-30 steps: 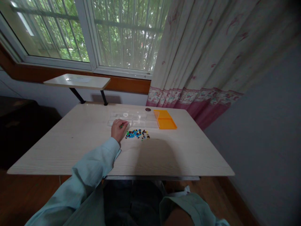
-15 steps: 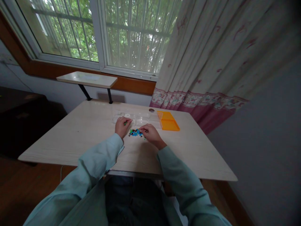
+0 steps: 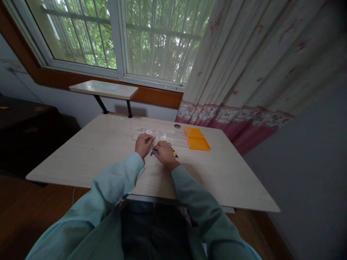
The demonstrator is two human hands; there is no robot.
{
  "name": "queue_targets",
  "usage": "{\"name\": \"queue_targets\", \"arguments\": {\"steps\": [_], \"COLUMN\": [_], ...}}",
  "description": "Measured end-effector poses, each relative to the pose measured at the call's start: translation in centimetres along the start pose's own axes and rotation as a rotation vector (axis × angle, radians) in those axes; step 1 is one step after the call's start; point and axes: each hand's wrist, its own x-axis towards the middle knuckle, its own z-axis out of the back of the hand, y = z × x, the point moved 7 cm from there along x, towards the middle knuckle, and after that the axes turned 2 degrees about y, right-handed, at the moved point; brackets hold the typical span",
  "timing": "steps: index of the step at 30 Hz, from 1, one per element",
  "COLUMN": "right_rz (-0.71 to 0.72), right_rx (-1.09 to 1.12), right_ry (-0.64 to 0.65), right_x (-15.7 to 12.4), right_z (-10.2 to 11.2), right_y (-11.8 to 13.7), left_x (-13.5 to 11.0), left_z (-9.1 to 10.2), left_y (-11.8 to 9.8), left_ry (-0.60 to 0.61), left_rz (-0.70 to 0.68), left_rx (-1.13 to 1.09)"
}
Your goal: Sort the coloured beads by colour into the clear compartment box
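Observation:
Small blue, black, green and yellow pieces (image 3: 176, 154) lie in a pile on the pale desk, partly covered by my right hand. My left hand (image 3: 143, 144) is closed around small green pieces at the near edge of a clear plastic compartment box (image 3: 168, 134). Just to its right, my right hand (image 3: 165, 153) reaches down over the pile, fingers bent together at its left side. Whether a piece is between those fingertips is too small to make out.
An orange plastic case (image 3: 198, 139) lies open to the right of the clear box. A small raised shelf (image 3: 104, 89) stands at the desk's back left. Behind the desk (image 3: 89, 155) are a barred window and a patterned curtain (image 3: 227, 83).
My right hand has moved left across the pile, now covering most of it and sitting close to my left hand. The left hand still holds its green pieces. The view has shifted slightly.

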Motion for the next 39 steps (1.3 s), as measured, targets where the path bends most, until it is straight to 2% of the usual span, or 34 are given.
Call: {"name": "queue_targets", "arguments": {"steps": [13,23,39], "right_rz": [-0.023,0.015,-0.013], "right_rx": [-0.048,-0.018,-0.029], "right_ry": [0.012,-0.065,-0.048], "right_x": [-0.5,-1.1,-0.6], "right_z": [0.0,0.4,-0.3], "right_y": [-0.4,-0.1,-0.4], "left_x": [-0.2,-0.1,-0.1], "left_z": [0.0,-0.2,-0.3], "left_y": [0.5,0.4,0.2], "left_ry": [-0.002,0.0,0.03], "left_rz": [0.034,0.005,0.02], "left_rx": [-0.038,-0.05,-0.053]}}
